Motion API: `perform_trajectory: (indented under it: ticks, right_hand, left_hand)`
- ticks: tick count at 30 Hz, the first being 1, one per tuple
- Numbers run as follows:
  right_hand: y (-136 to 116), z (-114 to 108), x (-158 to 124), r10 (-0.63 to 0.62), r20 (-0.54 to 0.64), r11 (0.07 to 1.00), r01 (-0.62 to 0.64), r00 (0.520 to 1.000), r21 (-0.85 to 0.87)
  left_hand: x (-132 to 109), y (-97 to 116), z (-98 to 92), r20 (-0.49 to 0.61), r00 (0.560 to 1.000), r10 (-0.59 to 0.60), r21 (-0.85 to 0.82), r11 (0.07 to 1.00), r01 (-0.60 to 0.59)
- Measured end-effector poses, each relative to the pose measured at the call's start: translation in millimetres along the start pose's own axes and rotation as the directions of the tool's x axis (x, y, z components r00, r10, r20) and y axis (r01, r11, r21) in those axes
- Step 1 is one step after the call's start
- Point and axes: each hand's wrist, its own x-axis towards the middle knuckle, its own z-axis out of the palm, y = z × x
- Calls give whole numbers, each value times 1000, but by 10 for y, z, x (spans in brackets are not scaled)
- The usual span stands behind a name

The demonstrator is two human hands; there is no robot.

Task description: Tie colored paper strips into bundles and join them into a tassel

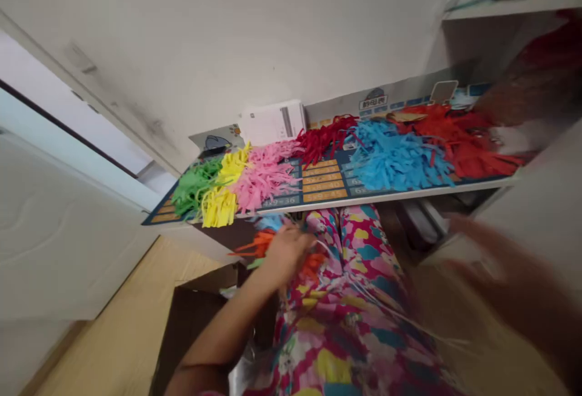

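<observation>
Low over my lap, my left hand (288, 253) is closed around a string of fringed paper tassels. Orange tassels (262, 242) stick out on both sides of it, with bits of light blue and green beside them. From that hand a thin white string (382, 305) trails across the patterned trousers (341, 335) toward the right. My right hand (486, 256) is out to the right in mid-air, smeared by motion; its thumb and fingers look apart and nothing shows in them.
Piles of green (197, 185), yellow (219, 207), pink (266, 181), dark red (325, 139), blue (395, 156) and red tassels (477, 147) lie along the narrow desk. A cardboard box (182, 317) stands open at lower left. White cards (273, 123) lean on the wall.
</observation>
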Motion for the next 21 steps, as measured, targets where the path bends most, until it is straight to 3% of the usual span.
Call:
perform_trajectory:
  ticks: [2, 4, 7, 9, 11, 13, 15, 18, 19, 21]
  right_hand:
    - [-158, 425, 236, 32, 50, 999, -34, 998, 33]
    - [-251, 748, 488, 78, 178, 983, -106, 981, 150]
    - [-226, 926, 784, 117, 349, 915, -237, 930, 326]
    - [-158, 910, 869, 145, 308, 918, -244, 940, 313]
    - [-114, 925, 875, 100, 206, 953, -153, 973, 263]
    - [-110, 1056, 840, 29, 187, 964, -77, 982, 255]
    - [-113, 1285, 800, 54, 230, 938, -128, 972, 322]
    - [-70, 1589, 785, 244, 203, 813, -314, 948, 490]
    - [-46, 1634, 794, 288, 185, 774, -342, 940, 532]
    - [-6, 1636, 823, 328, 155, 743, -356, 932, 568]
  left_hand:
    - [125, 137, 109, -35, 997, 70, -1, 998, -71]
    - [152, 188, 149, -84, 991, 105, -2, 994, -105]
    - [87, 133, 151, -148, 986, 79, -30, 996, -84]
    - [36, 99, 164, -171, 985, 8, -76, 997, -22]
    - [31, 128, 197, -198, 977, -85, -148, 987, 56]
    - [95, 215, 226, -240, 947, -216, -274, 950, 148]
    - [214, 305, 233, -254, 876, -411, -464, 846, 263]
    - [390, 331, 225, -148, 748, -647, -752, 565, 340]
    - [422, 303, 236, -115, 733, -671, -817, 484, 314]
    - [423, 220, 303, -55, 749, -660, -903, 353, 244]
